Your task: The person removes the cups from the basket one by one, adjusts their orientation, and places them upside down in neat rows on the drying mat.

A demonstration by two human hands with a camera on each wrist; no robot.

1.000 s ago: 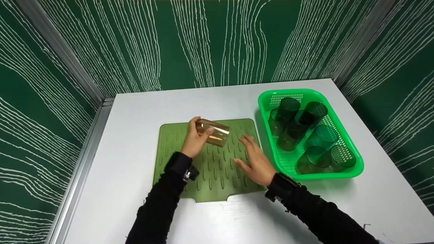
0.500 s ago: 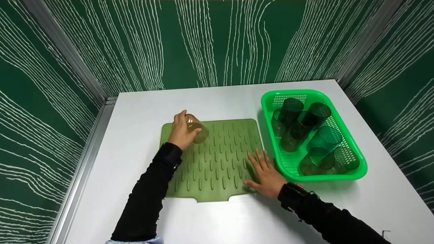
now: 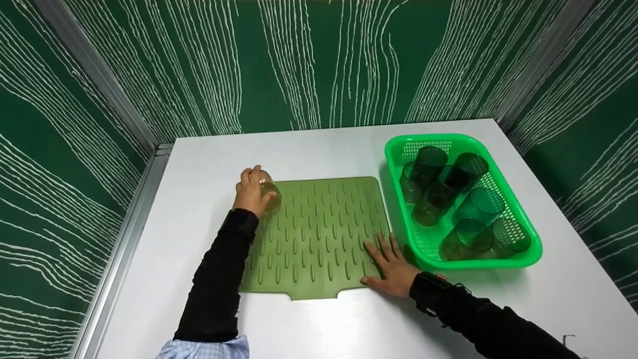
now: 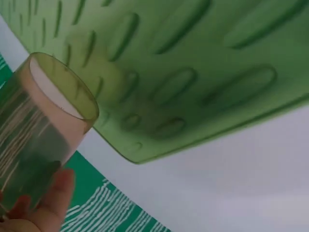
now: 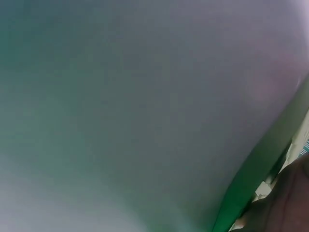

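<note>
The right hand point(image 3: 394, 271) spreads straight fingers at the four o'clock edge of the mat point(image 3: 314, 288), holding nothing. Toward three, the basket point(image 3: 478, 263) has the other glasses point(image 3: 478, 205) in it, so I'd judge things early. Farther off, the left hand point(image 3: 248, 195) grips one glass point(image 4: 48, 121), fingers curled, at ten o'clock; whether it's down, I can't tell.

Your left sleeve point(image 3: 212, 291) is black and meets pale blue checked cloth point(image 3: 204, 348) toward the elbow; your right sleeve point(image 3: 503, 324), black too, is rumpled along its upper edge. Behind your bare left grip point(image 3: 253, 192) sits a black left band point(image 3: 241, 222); behind your bare right grip point(image 3: 395, 273), a black right band point(image 3: 426, 289) with a small red mark point(image 3: 441, 276) and a thin dark loop point(image 3: 464, 287).
</note>
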